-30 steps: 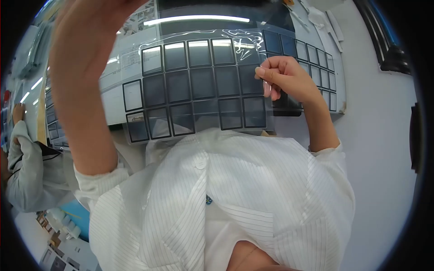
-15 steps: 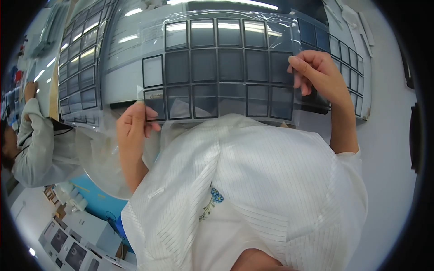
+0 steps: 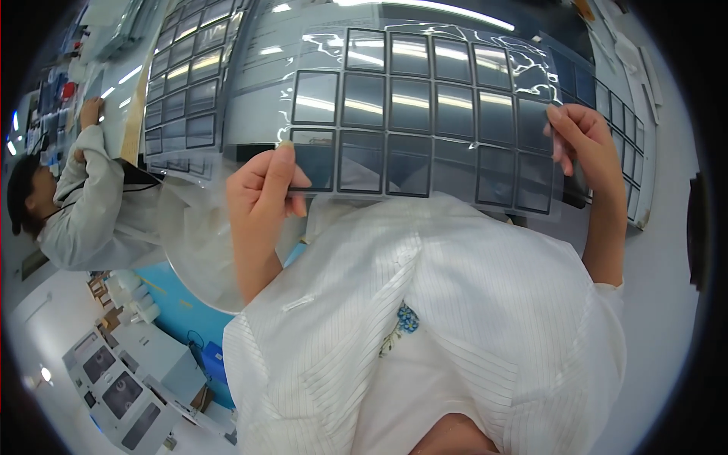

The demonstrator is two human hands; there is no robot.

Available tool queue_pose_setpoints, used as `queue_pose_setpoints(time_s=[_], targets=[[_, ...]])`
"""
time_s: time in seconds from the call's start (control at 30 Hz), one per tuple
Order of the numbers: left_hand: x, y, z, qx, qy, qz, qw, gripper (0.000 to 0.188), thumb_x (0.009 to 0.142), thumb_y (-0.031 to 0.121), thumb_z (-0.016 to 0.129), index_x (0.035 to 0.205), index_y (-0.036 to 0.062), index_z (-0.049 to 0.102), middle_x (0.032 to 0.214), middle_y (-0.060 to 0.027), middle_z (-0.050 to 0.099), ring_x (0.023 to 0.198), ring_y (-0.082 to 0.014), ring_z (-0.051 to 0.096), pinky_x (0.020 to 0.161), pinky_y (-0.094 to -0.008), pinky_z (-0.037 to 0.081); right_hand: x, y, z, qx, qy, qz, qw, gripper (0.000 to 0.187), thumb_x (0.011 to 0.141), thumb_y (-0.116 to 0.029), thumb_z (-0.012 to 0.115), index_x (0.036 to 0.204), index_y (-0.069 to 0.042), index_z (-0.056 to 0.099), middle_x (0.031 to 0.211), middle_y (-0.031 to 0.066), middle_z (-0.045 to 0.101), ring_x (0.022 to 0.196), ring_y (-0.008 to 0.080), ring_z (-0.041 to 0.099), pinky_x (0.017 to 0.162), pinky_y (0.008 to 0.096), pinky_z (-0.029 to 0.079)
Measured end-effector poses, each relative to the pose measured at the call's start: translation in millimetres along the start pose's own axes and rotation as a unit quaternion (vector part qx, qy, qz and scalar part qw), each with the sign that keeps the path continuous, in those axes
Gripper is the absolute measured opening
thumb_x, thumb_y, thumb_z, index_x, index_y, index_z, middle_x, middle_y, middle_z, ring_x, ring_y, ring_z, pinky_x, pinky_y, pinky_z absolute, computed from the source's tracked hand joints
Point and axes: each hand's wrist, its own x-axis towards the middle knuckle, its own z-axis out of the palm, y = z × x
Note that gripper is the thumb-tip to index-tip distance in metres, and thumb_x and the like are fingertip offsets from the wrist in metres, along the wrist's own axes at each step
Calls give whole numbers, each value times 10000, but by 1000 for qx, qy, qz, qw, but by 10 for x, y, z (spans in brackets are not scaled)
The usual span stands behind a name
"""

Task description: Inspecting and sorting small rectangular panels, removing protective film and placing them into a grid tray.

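Note:
A clear plastic film sheet (image 3: 453, 144), bearing rows of dark-framed rectangular pieces, is stretched between my hands in front of my chest. One place in its nearest row has no framed piece. My left hand (image 3: 262, 189) pinches the sheet's near left corner between thumb and fingers. At the right edge, my right hand (image 3: 590, 144) grips it with thumb and curled fingers; some of those fingertips are hidden. Bright ceiling-light reflections cross the film, which ripples along its far edge.
Similar framed sheets (image 3: 182, 97) lie on the left, and another (image 3: 626, 136) lies beyond my right hand. A round container lined with clear plastic (image 3: 199, 258) stands at my left. Farther left, a person in a pale sleeve (image 3: 91, 186) sits at the bench.
The view has swung, so sheet, hands and my torso all appear farther right. Light reflections now run across lower rows of the sheet. Both hands keep their hold.

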Motion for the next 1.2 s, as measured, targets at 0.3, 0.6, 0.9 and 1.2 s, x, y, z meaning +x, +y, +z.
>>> queue_pose_setpoints(time_s=[0.3,0.6,0.9,1.2], targets=[[1,52,20,13,1,16,1000,451,985,292,521,626,25,577,495,6,492,391,-34,386,379,-205,254,16,25,-42,-29,-2,-4,1000,365,956,-351,556,750,-50,585,509,-11,526,343,30,409,356,157,282],[18,-52,36,5,12,21,1000,443,978,314,536,640,29,567,530,-1,508,378,-37,351,364,-211,243,-20,39,-8,-58,4,-13,998,361,965,-340,541,762,-45,585,523,-5,537,357,33,427,363,165,318],[8,-93,-85,-16,-16,26,999,398,995,291,506,692,42,573,580,-6,531,406,-36,398,384,-192,264,-56,-56,11,-56,-25,-37,997,383,969,-361,523,794,-32,608,555,0,580,400,38,495,387,160,373],[-38,-6,110,80,21,12,996,323,990,295,505,814,39,592,633,4,544,504,-49,500,445,-168,327,-261,-52,41,-15,13,-114,993,209,927,-217,606,803,-52,578,641,9,601,513,57,544,467,190,411]])
